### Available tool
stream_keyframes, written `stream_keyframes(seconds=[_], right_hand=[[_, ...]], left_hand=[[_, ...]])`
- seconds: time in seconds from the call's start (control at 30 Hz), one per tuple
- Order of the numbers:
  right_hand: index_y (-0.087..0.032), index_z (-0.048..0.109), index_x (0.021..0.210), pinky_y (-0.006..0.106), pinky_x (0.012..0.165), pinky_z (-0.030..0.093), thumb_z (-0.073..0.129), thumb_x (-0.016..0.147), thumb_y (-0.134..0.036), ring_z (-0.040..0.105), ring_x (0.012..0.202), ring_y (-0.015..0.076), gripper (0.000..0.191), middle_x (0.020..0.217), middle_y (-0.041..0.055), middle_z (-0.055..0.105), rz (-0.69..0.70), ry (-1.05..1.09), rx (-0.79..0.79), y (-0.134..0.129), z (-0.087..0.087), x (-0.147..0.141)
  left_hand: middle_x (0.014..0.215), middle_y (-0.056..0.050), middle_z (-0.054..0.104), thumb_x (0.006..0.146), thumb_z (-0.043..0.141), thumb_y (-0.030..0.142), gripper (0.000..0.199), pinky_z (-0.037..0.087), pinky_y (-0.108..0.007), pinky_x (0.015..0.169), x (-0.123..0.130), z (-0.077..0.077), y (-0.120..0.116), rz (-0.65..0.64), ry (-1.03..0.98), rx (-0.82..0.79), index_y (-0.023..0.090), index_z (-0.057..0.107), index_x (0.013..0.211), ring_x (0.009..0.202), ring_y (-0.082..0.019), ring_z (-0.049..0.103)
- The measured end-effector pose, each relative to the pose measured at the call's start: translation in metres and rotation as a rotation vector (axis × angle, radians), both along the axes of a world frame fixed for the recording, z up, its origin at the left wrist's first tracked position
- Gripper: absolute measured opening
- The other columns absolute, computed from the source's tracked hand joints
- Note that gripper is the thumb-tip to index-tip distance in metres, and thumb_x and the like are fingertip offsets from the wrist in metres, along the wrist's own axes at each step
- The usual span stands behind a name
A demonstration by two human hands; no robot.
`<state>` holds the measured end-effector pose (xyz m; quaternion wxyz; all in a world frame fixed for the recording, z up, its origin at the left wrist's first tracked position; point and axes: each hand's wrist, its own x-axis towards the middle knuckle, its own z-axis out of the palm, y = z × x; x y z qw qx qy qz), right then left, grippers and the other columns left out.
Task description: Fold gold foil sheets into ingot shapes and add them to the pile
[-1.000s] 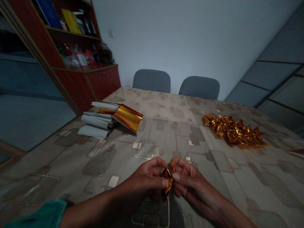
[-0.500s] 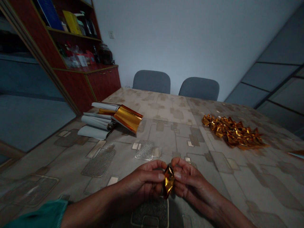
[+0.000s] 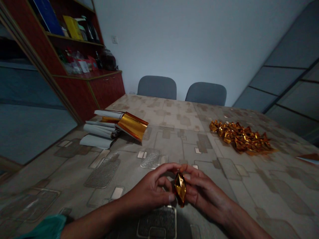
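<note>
now the left hand [image 3: 152, 189] has loosened from the gold foil ingot [image 3: 180, 190] — thumb and fingers spread half open, index contact unclear. right hand [image 3: 205, 191] pinches its side, between-hands position, above the table [image 3: 171, 146] — support looks shifted rightward.

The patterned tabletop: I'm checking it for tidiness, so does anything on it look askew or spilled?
The folded paper bundle at the left looks askew: its layers splay unevenly, and a gold-faced part juts out toward the middle. I see no spill.
</note>
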<state>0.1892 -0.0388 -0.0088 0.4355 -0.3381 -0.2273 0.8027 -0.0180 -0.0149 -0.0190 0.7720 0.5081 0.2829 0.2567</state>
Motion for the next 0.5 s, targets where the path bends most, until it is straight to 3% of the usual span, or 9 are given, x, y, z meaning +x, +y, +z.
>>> stream_keyframes(seconds=[0.07,0.23,0.4,0.5], right_hand=[[-0.017,0.068,0.095,0.019,0.057,0.046,0.089,0.073,-0.025,0.067,0.068,0.0119,0.032,0.083,0.0019,0.07,0.003,-0.012,0.015,-0.001,0.0,-0.002],[-0.016,0.066,0.091,0.018,0.051,0.04,0.086,0.077,-0.035,0.058,0.06,0.0089,0.031,0.077,-0.0006,0.065,-0.004,-0.096,0.117,-0.005,-0.002,-0.007],[-0.018,0.065,0.092,0.023,0.056,0.037,0.071,0.089,-0.048,0.047,0.057,0.0102,0.03,0.07,-0.0022,0.056,-0.016,-0.267,0.239,-0.009,-0.002,-0.007],[-0.019,0.064,0.094,0.025,0.059,0.034,0.071,0.088,-0.043,0.046,0.063,0.0122,0.025,0.073,-0.002,0.055,-0.018,-0.312,0.285,-0.011,0.0,-0.008]], left_hand=[[0.08,0.003,0.064,0.075,0.084,0.03,0.064,0.037,-0.018,0.055,0.001,-0.004,-0.001,0.014,-0.016,-0.016,0.023,0.051,0.13,0.061,-0.008,0.055],[0.082,-0.001,0.069,0.072,0.088,0.036,0.056,0.042,-0.021,0.062,0.007,-0.015,-0.002,0.101,-0.076,-0.016,0.02,0.052,0.111,0.071,-0.013,0.065],[0.087,-0.005,0.073,0.074,0.087,0.034,0.05,0.049,-0.027,0.07,0.012,-0.02,-0.005,0.176,-0.114,0.002,0.021,0.05,0.105,0.08,-0.02,0.071],[0.084,-0.003,0.072,0.073,0.087,0.034,0.05,0.047,-0.024,0.066,0.013,-0.019,-0.008,0.197,-0.065,0.008,0.021,0.05,0.103,0.076,-0.018,0.069]])
